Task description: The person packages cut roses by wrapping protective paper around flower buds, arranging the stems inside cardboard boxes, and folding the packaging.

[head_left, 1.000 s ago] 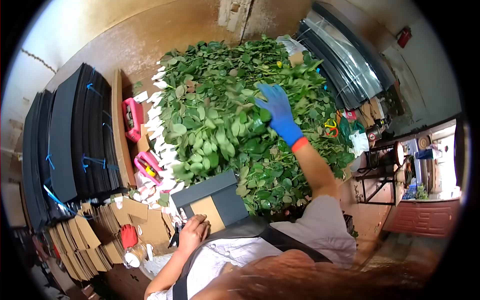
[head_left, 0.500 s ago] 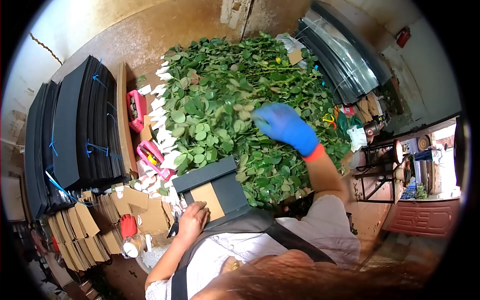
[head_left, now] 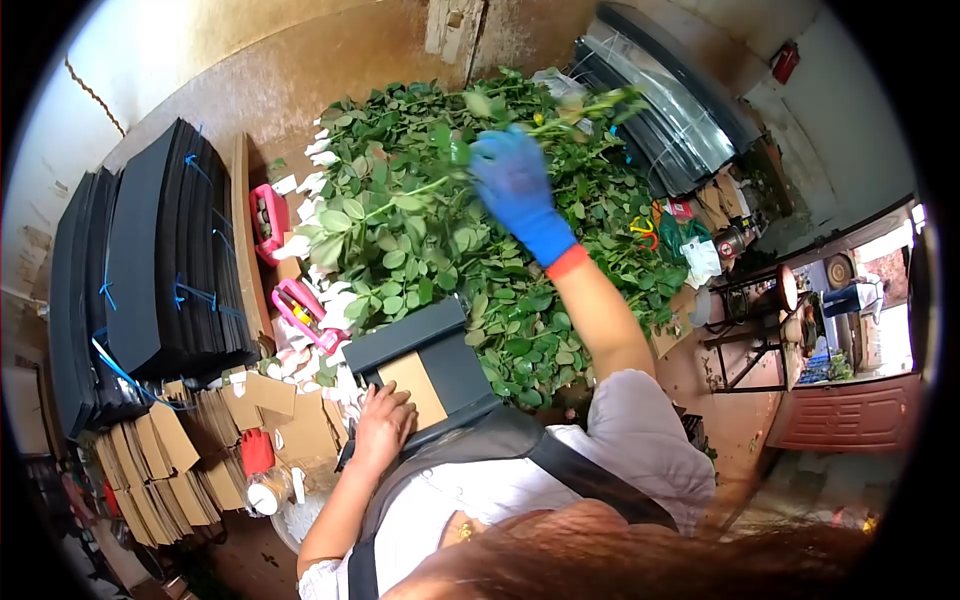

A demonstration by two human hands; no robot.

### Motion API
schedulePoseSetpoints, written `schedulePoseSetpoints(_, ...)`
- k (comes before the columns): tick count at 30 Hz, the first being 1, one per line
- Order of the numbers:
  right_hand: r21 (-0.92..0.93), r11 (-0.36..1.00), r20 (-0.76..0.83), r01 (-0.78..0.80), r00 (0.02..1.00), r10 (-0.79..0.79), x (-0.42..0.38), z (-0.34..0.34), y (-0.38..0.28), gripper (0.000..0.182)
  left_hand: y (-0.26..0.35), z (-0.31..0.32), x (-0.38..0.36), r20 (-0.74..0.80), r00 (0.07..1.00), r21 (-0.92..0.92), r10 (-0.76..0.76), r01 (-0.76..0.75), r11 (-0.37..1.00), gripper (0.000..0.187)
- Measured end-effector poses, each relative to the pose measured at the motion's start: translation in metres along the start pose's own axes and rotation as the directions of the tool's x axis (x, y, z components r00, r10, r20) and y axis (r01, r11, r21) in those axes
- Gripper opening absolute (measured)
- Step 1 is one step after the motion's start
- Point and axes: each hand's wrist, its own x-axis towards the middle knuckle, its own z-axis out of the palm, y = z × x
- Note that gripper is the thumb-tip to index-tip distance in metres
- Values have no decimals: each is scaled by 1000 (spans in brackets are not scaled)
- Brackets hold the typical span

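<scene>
No lettering, number, brand or sign can be read anywhere here.

Clock ctr = heap of green leafy stems (head_left: 455,255). Blue-gloved R hand (head_left: 515,178) over it, twd 12 o'c, w/ long leafy green stem (head_left: 592,112) in it. Dark grey oblong board (head_left: 458,366) at 7, tan cardboard panel (head_left: 415,385) on it, bare L hand (head_left: 384,425) at panel's edge. Pink plastic holders (head_left: 274,248) at 9, flat black sheet stacks (head_left: 165,260) beyond; brown cardboard pieces (head_left: 180,470) at 8. Clear-wrapped dark sheets (head_left: 672,95) at 2.

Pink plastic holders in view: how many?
2: upper pink holder beside the wooden board, lower pink holder nearer the left hand; both left of the leafy stems. More could be hidden beneath.
</scene>
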Motion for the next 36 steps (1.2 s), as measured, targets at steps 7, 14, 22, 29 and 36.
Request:
schedulePoseSetpoints(7,287,958,523,11,836,-167,-133,-102,-14,20,-2,-9,-5,50,975,-304,-218,223,926,96)
schedulePoseSetpoints(14,257,961,800,-100,580,-154,-203,-94,-17,25,-8,0,-7,50,997,-161,-62,69,985,37)
schedulePoseSetpoints(22,107,986,561,-130,826,48,-46,81,50,19,-2,-14,2,182,982,-154,-54,83,984,29)
schedulePoseSetpoints(29,-35,984,842,174,536,-64,-45,105,51,21,-1,-13,-1,157,985,-190,-69,99,977,26)
schedulePoseSetpoints(36,140,990,171,-7,985,-17,-13,5,71,20,-2,-10,1,119,991,-215,-64,89,973,27)
